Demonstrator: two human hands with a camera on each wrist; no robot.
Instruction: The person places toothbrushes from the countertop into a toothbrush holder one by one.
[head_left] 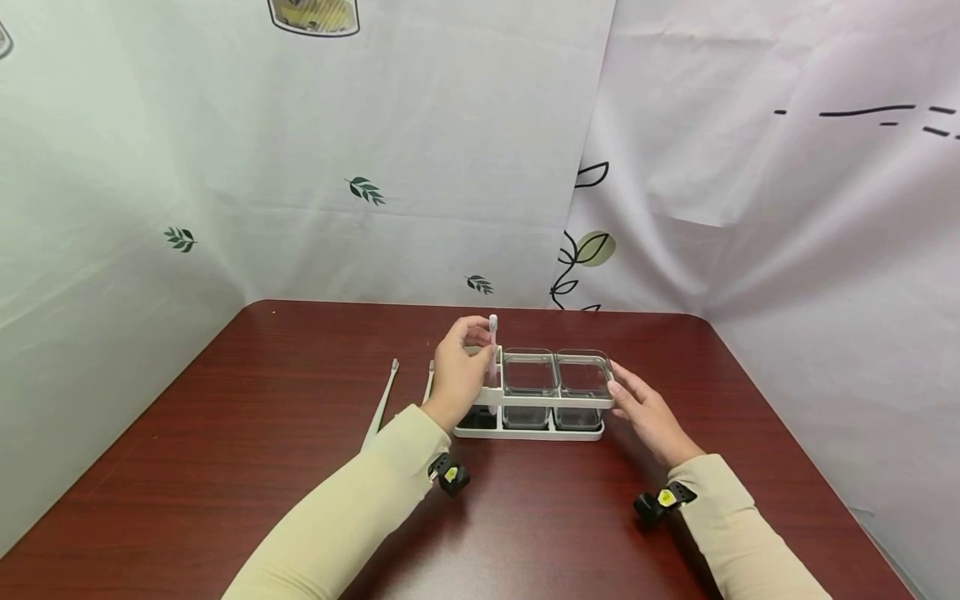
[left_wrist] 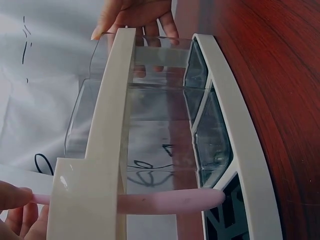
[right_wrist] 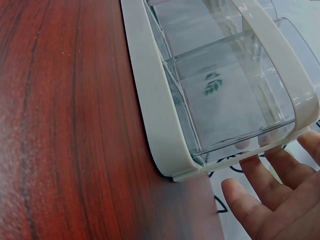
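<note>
A white two-tier toothbrush holder (head_left: 528,434) stands on the table, with two clear cups (head_left: 528,373) in its middle and right compartments. My left hand (head_left: 459,371) pinches a pink toothbrush (left_wrist: 170,201) near its upper part, bristles up. The handle passes down through the left compartment's upper frame, its rounded end close over the dark base in the left wrist view. At the holder's right end is my right hand (head_left: 648,417), thumb by the upper front corner. Its fairly straight fingers (right_wrist: 260,180) touch the end of the frame in the right wrist view.
Left of the holder, a white toothbrush (head_left: 382,404) lies on the dark red wooden table (head_left: 247,467). Another toothbrush (head_left: 430,381) lies nearer the holder, partly hidden by my left arm. A white printed cloth (head_left: 420,150) hangs behind the table.
</note>
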